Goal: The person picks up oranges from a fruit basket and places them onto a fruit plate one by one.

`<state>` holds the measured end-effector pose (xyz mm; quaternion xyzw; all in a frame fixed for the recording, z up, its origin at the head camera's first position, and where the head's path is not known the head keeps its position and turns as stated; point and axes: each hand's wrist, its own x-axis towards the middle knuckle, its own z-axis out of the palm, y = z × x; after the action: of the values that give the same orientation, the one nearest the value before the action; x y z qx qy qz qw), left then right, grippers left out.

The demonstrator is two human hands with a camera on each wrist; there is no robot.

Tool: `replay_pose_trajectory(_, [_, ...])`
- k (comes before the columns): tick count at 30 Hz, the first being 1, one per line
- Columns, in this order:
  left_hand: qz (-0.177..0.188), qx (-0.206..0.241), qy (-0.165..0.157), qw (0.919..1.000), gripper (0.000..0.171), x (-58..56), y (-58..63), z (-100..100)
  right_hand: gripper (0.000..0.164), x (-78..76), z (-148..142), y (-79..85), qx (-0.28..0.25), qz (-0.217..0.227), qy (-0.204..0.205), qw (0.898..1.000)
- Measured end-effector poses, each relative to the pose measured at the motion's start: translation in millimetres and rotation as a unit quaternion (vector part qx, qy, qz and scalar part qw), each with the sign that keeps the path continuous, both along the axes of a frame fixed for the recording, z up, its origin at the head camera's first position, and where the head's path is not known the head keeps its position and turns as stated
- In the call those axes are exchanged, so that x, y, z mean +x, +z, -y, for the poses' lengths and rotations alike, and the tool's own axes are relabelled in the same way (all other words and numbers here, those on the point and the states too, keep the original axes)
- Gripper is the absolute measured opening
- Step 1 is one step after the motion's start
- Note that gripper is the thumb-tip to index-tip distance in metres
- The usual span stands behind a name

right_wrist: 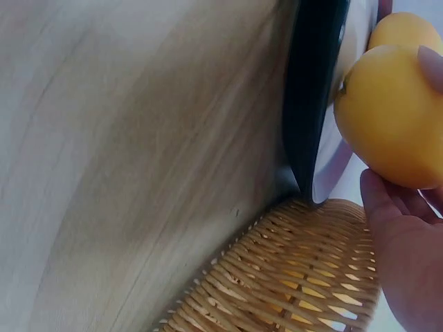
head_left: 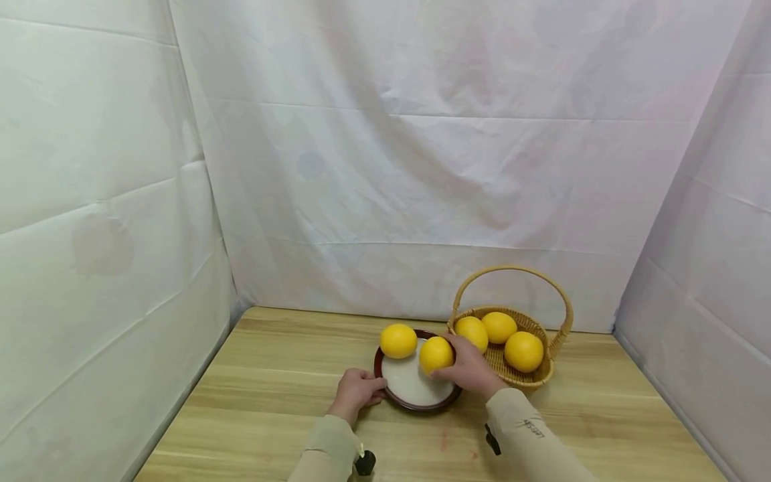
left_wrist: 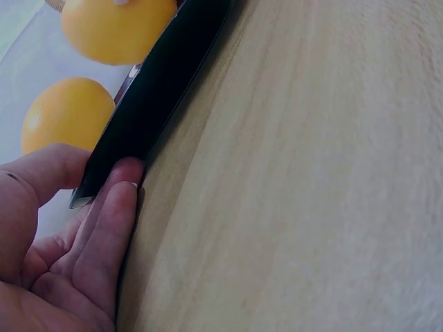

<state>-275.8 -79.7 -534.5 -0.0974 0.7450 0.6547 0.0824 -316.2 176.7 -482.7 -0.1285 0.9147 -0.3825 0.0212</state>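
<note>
Left hand point(head_left: 355, 390) pinching the plate point(head_left: 415, 388) rim, right hand point(head_left: 472, 368) pinching an orange point(head_left: 434, 356) over it, basket point(head_left: 533, 379) just right of it.

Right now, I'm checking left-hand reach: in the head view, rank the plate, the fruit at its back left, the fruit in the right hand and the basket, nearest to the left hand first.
1. Plate: the left hand pinches its left rim.
2. Back-left fruit: ahead and right of that hand.
3. Held fruit: farther right, in the right hand.
4. Basket: farthest right.
</note>
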Motion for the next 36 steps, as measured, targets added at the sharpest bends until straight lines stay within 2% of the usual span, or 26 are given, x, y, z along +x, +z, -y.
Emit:
replay_pose_trajectory(4, [0.001,-0.001,0.001,1.0,0.019,0.1,-0.2,0,0.08,-1.2,3,-2.2,-0.002,-0.005,0.002,1.0])
replay_pose_trajectory(14, [-0.004,-0.003,0.0,1.0,0.018,1.1,0.0,0,0.079,-3.8,7,-5.2,0.003,-0.007,-0.003,1.0])
replay_pose_trajectory(28, [0.0,-0.004,0.008,1.0,0.018,0.0,0.4,0,0.084,-8.9,14,-1.5,0.041,-0.003,-0.016,0.999])
replay_pose_trajectory(36, [0.001,-0.01,0.008,0.9999,0.017,-0.3,-1.5,-1,0.089,-13.2,16,-8.0,0.056,-0.015,-0.024,0.998])
